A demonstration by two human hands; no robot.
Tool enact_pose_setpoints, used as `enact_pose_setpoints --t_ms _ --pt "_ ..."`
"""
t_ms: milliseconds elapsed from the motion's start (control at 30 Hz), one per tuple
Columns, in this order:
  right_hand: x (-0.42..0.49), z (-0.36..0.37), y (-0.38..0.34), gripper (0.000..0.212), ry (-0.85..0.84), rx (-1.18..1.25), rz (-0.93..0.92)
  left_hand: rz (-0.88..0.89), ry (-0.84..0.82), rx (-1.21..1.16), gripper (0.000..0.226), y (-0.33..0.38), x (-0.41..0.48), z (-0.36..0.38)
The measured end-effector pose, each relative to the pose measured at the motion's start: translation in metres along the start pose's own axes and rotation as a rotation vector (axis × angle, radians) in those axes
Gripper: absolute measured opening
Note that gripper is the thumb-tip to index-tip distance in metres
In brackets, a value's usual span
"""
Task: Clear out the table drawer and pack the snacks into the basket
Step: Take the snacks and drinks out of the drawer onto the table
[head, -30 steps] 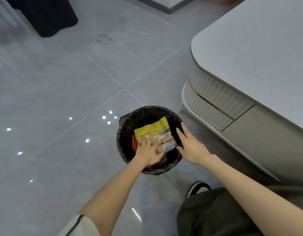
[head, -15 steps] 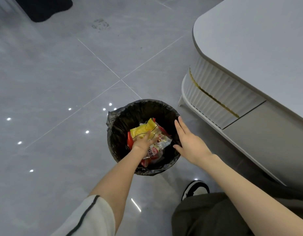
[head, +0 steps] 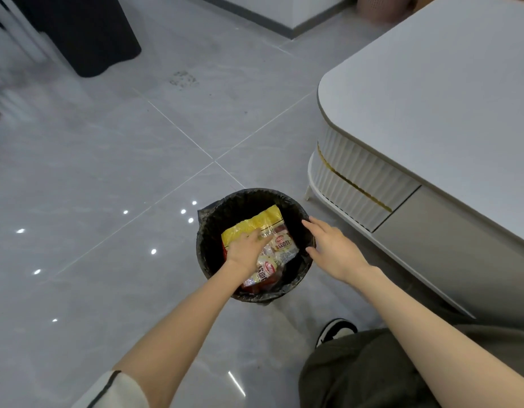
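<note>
Left hand flat on the snacks, right hand at the rim.
The left hand (head: 245, 251), fingers spread and fairly straight, presses on the yellow bag (head: 256, 220). The bag lies inside the basket (head: 249, 192) just ahead of the fingertips, its long axis running away from the person, roughly along that forearm. The right hand (head: 331, 248), straight-fingered and holding nothing, touches the basket's right rim, nearer the table (head: 431, 113).
</note>
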State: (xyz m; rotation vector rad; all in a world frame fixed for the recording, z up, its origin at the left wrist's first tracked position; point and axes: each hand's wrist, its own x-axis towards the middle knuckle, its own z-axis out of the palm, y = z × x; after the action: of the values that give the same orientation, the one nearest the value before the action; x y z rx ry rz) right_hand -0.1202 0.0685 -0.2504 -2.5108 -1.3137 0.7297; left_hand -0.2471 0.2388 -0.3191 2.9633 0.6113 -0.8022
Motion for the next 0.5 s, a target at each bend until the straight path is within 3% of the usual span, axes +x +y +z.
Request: enact_pose_setpoints --t_ms 233,500 --pt "-0.033 -0.029 -0.009 0.055 0.116 -0.007 -0.01 0.076 0.223 -0.089 0.061 0.001 -0.039 -0.043" --pt "-0.088 -0.069 -0.012 0.05 0.221 -0.015 -0.01 0.13 0.413 -0.179 0.046 0.025 -0.075 -0.097"
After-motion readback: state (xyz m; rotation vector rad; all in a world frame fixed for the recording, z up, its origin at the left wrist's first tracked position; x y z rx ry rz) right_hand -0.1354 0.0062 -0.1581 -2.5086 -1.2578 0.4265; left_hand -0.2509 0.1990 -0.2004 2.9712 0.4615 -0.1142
